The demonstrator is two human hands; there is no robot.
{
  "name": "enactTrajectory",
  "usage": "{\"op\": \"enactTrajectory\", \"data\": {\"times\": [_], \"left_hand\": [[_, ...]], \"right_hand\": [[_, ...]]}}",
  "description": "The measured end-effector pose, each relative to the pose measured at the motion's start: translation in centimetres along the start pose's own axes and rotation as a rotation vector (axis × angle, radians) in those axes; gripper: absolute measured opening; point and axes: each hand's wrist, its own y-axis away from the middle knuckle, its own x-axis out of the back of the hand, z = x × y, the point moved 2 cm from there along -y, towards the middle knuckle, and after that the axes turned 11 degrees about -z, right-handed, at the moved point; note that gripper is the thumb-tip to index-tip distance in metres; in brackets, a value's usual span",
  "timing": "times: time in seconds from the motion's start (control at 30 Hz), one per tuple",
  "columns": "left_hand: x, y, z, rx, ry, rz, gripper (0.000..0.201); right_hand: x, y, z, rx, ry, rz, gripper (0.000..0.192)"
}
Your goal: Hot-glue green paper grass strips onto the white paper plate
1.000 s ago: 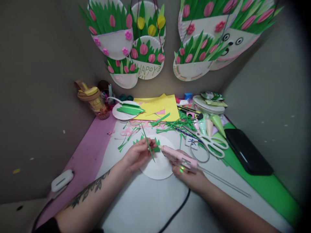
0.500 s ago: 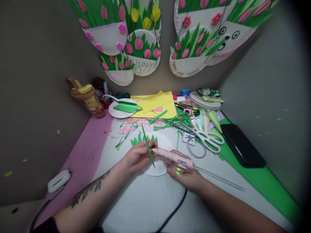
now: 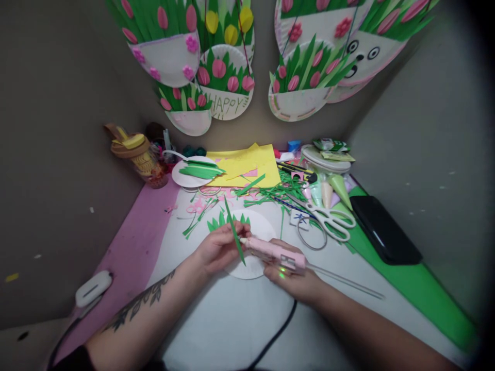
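Fingers of our left hand [image 3: 218, 250] pinch a long, narrow green paper strip [image 3: 234, 232], which slants from upper left down to lower right over the white paper plate [image 3: 263, 226]. Our right hand [image 3: 296, 281] is wrapped tight around a pink glue gun [image 3: 273, 251], its nozzle touching the strip about midway along it. A clear glue stick [image 3: 348, 283] juts out of the gun's back toward the right, and a black cord [image 3: 276, 335] runs from under our right hand toward us. Short green paper blades [image 3: 222, 220] already stand along the plate's far rim. Just beyond the plate to the right we see white-handled scissors [image 3: 332, 222] among green paper scraps [image 3: 270, 195], with yellow paper sheets [image 3: 247, 165] further back. Finished plate baskets with paper tulips [image 3: 224, 82] hang on the wall above.
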Motion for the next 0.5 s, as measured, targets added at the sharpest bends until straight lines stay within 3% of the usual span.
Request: {"op": "enactTrajectory", "data": {"times": [0.5], "left_hand": [[0.6,0.0,1.5,-0.071,-0.001,0.038,0.009]], "right_hand": [[-0.3,0.0,-0.6,-0.065,0.041,-0.04,0.007]]}}
